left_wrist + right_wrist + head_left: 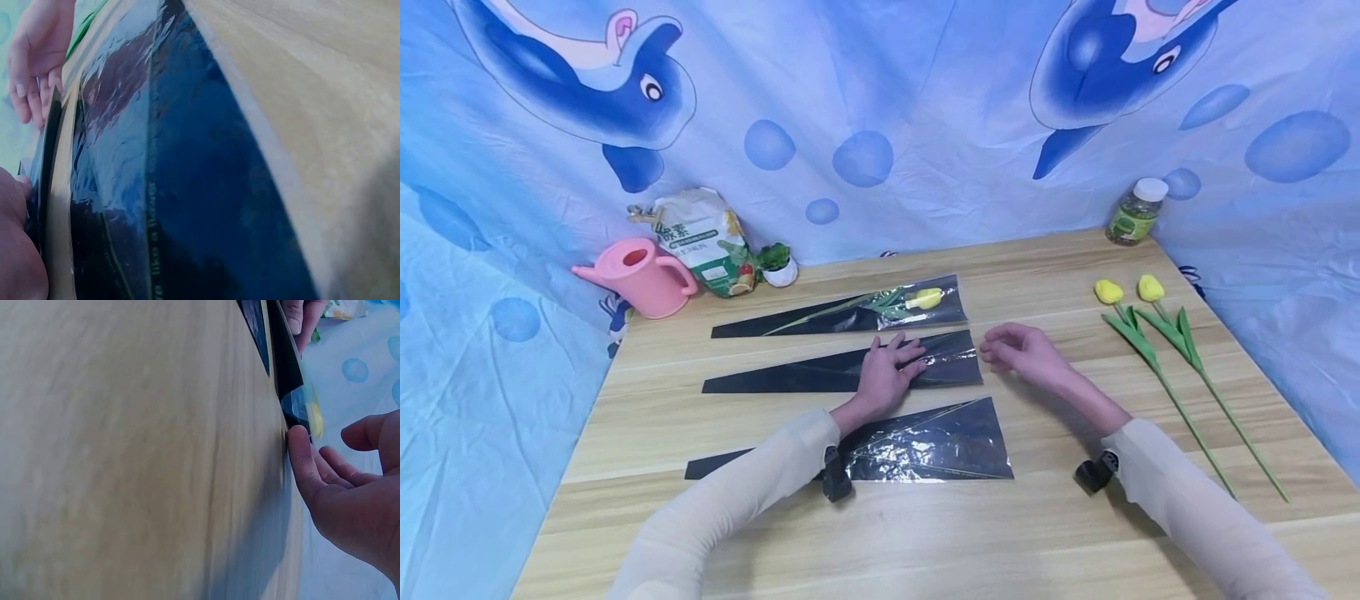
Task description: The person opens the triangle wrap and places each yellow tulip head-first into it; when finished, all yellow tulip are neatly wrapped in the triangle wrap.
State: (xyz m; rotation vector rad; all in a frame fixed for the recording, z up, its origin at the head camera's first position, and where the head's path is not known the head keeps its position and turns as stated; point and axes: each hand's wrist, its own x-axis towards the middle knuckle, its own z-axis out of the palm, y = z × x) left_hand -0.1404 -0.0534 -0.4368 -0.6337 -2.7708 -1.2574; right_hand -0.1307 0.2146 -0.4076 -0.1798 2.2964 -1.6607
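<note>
Three tapered black flower sleeves with glossy clear fronts lie in a row across the table. My left hand (886, 379) rests on the middle sleeve (955, 358), its fingers spread. Just off that sleeve's wide right end is my right hand (1018, 352), fingers loosely bent and nothing between thumb and fingers. The right wrist view shows its fingertips (299, 439) close by the sleeve's end. A yellow tulip (928, 298) lies inside the far sleeve (842, 321). The near sleeve (925, 442) lies partly under my left forearm; printed lettering runs along it in the left wrist view.
Two yellow tulips, a left one (1108, 291) and a right one (1150, 288), lie on the table's right. A pink watering can (651, 292), a printed bag (703, 242) and a small potted plant (781, 272) stand back left. A white-lidded jar (1135, 221) stands back right.
</note>
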